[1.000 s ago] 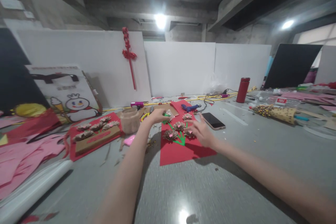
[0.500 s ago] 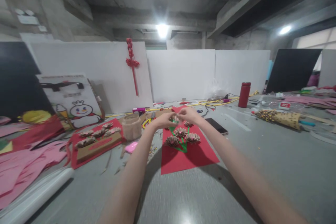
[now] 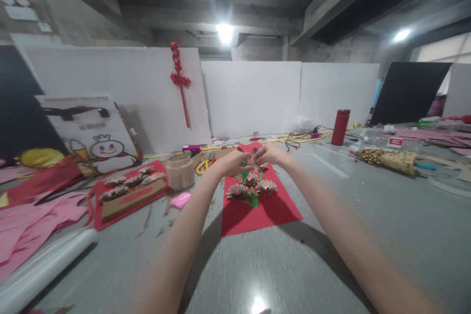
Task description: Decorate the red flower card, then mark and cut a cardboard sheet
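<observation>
In the head view a red paper sheet [image 3: 253, 221] lies on the grey table, bearing several layered brown flowers [image 3: 267, 187] with pink centres and green stems [image 3: 254, 199]. Above its far part, my left hand [image 3: 234, 163] and my right hand [image 3: 271, 156] meet with fingers bent inward. Between the fingertips is something small, partly clear or greenish, too blurred to name. Both hands look closed around it. Just left of the sheet are a pink piece [image 3: 181, 200] and a brownish jar [image 3: 180, 172].
A second red panel with flowers [image 3: 133, 180] lies left, near pink sheets [image 3: 33, 216] and a white roll [image 3: 47, 265]. Yellow-handled scissors [image 3: 201, 168] rest behind the jar. A red bottle [image 3: 340, 127] and a speckled paper cone [image 3: 393, 160] stand and lie right.
The view has shifted, so the table things appear slightly higher and further left. My hands are still together over the sheet, with the fingertips a little apart from where they were.
</observation>
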Demonstrator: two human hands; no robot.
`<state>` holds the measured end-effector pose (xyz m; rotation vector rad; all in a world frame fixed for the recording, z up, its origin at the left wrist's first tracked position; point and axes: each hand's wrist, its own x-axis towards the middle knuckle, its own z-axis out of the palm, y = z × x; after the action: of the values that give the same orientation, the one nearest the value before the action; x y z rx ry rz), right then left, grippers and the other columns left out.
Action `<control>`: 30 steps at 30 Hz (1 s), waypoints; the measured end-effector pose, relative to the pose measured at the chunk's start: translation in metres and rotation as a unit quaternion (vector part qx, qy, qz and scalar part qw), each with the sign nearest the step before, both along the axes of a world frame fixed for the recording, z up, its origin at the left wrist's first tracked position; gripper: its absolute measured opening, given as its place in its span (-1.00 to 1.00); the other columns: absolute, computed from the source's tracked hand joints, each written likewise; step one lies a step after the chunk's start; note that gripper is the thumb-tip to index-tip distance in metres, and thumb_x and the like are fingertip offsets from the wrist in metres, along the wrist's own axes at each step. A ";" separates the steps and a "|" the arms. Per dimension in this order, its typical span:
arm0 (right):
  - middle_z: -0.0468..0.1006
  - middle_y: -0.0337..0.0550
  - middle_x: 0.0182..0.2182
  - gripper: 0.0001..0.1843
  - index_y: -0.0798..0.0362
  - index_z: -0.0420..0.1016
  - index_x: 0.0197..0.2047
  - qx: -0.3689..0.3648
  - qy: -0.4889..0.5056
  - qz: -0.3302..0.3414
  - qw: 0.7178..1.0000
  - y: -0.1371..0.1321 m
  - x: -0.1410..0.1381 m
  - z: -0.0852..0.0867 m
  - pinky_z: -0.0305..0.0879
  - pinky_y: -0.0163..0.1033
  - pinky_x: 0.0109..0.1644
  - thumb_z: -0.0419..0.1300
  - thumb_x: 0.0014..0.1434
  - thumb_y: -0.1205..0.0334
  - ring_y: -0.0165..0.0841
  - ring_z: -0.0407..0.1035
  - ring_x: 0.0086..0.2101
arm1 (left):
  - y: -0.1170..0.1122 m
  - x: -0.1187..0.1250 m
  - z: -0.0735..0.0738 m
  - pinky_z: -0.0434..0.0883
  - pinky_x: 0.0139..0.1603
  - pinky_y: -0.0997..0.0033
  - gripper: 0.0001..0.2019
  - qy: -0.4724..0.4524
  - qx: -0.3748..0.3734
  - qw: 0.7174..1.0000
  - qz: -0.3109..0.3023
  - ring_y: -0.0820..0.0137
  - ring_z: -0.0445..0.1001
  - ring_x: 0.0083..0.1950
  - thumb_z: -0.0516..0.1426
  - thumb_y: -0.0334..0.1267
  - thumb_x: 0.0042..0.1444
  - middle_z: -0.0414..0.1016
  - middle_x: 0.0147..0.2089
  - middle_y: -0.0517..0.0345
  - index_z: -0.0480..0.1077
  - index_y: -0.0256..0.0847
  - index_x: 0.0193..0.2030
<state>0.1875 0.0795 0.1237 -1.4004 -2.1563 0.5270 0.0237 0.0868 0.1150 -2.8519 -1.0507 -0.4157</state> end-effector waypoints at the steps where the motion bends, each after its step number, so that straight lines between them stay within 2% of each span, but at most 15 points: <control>1: 0.50 -0.19 -0.58 -0.75 0.16 0.52 -0.40 0.006 -0.018 -0.015 1.000 -0.001 0.000 0.001 0.19 -0.42 -0.44 0.14 -0.23 0.42 -0.41 0.36 -0.46 | 0.000 0.000 0.001 0.18 -0.40 0.52 -0.74 0.002 0.004 1.000 -0.008 0.45 0.32 -0.41 -0.02 -0.10 0.00 0.40 -0.39 0.14 0.31 -0.21 -0.26; 6: 0.51 -0.18 -0.57 -0.76 0.14 0.53 -0.40 0.056 -0.056 -0.065 0.995 -0.004 -0.005 0.003 0.18 -0.45 -0.45 0.12 -0.20 0.40 -0.42 0.37 -0.45 | -0.002 -0.001 0.004 0.18 -0.40 0.53 -0.74 -0.003 0.013 1.000 -0.019 0.46 0.32 -0.39 -0.04 -0.10 0.02 0.41 -0.37 0.17 0.30 -0.18 -0.23; 12: 0.51 -0.18 -0.58 -0.81 0.09 0.53 -0.47 0.122 -0.124 -0.102 0.979 -0.005 -0.011 0.004 0.15 -0.44 -0.47 0.12 -0.19 0.35 -0.42 0.37 -0.48 | -0.001 0.005 -0.004 0.21 -0.36 0.48 -0.64 0.002 0.041 0.999 0.029 0.36 0.33 -0.30 0.01 0.04 -0.10 0.34 -0.27 0.07 0.29 -0.23 -0.31; 15: 0.52 -0.16 -0.56 -0.83 0.08 0.53 -0.49 0.141 -0.143 -0.107 0.974 -0.004 -0.013 0.004 0.13 -0.41 -0.46 0.11 -0.15 0.28 -0.40 0.36 -0.48 | -0.002 0.011 -0.007 0.20 -0.39 0.46 -0.62 -0.002 0.058 0.997 0.048 0.36 0.33 -0.37 -0.03 0.07 -0.10 0.34 -0.34 0.08 0.29 -0.24 -0.38; 18: 0.52 -0.17 -0.52 -0.83 0.07 0.52 -0.46 0.156 -0.144 -0.097 0.972 -0.003 -0.014 0.003 0.12 -0.40 -0.44 0.11 -0.16 0.29 -0.40 0.35 -0.46 | -0.002 0.013 -0.006 0.15 -0.49 0.47 -0.63 -0.006 0.036 0.997 0.062 0.38 0.30 -0.47 -0.08 0.07 -0.06 0.34 -0.49 0.14 0.27 -0.23 -0.49; 24: 0.51 -0.21 -0.49 -0.84 0.07 0.48 -0.45 0.186 -0.127 -0.043 0.973 0.002 -0.014 -0.001 0.09 -0.41 -0.46 0.13 -0.19 0.36 -0.44 0.33 -0.46 | -0.004 0.006 0.003 0.15 -0.54 0.51 -0.71 -0.040 0.001 0.998 0.057 0.44 0.28 -0.54 -0.02 -0.03 -0.07 0.34 -0.58 0.18 0.28 -0.24 -0.53; 28: 0.50 -0.22 -0.49 -0.82 0.07 0.44 -0.44 0.209 -0.111 -0.048 0.970 0.004 -0.013 -0.003 0.08 -0.41 -0.42 0.10 -0.19 0.42 -0.44 0.32 -0.44 | -0.009 0.004 0.007 0.20 -0.50 0.53 -0.82 -0.089 -0.030 0.994 0.046 0.45 0.33 -0.52 0.00 -0.21 -0.08 0.38 -0.57 0.20 0.34 -0.25 -0.40; 30: 0.49 -0.22 -0.49 -0.82 0.07 0.41 -0.43 0.222 -0.109 -0.057 0.967 0.004 -0.012 -0.004 0.08 -0.41 -0.41 0.07 -0.17 0.43 -0.43 0.32 -0.44 | -0.008 0.004 0.007 0.24 -0.46 0.53 -0.80 -0.122 -0.054 0.990 0.048 0.44 0.37 -0.48 -0.02 -0.31 -0.09 0.42 -0.54 0.20 0.35 -0.24 -0.32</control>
<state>0.1754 0.0837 0.1202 -1.3581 -2.1646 -0.1588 0.0281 0.0786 0.1221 -2.8820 -1.2828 -0.7356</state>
